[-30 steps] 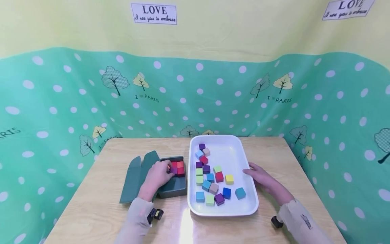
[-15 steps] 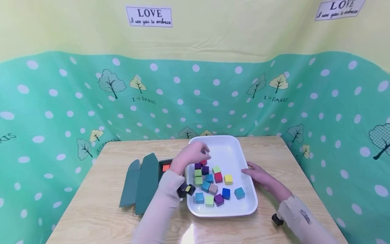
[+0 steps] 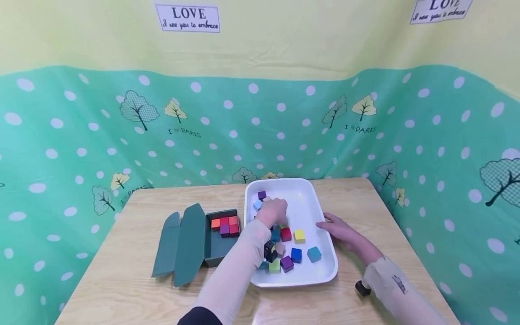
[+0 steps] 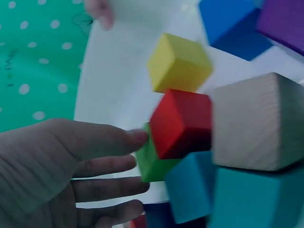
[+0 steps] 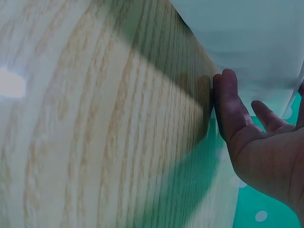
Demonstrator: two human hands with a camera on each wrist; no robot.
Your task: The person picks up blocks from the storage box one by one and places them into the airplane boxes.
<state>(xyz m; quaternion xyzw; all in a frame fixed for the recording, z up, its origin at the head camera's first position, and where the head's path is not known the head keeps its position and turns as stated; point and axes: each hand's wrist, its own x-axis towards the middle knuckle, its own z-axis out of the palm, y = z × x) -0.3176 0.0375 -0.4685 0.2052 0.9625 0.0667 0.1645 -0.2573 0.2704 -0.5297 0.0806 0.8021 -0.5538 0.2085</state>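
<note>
Over the white tray (image 3: 301,275), my left hand (image 3: 274,211) reaches down among loose coloured wooden cubes. In the left wrist view its thumb tip meets the edge of a green cube (image 4: 154,164), with the other fingers extended beside it. A red cube (image 4: 183,126) leans close to that green one, and a yellow cube (image 4: 178,64) lies beyond. My right hand (image 3: 340,229) rests at the tray's right side, thumb by the rim. The right wrist view has its fingers (image 5: 229,95) lying along the outer wall. My left hand hides several cubes from the head camera.
Left of the tray stands an open dark green box (image 3: 219,249), its lid (image 3: 188,248) folded out to the left. Orange, red and purple cubes sit grouped at its back. The wooden table (image 3: 118,271) ends at a patterned green curtain (image 3: 260,135).
My left hand has left the cubes in the green box, crossed rightward and come down among the tray's cubes. My right hand stays at the tray's side. The head view has shifted slightly.
</note>
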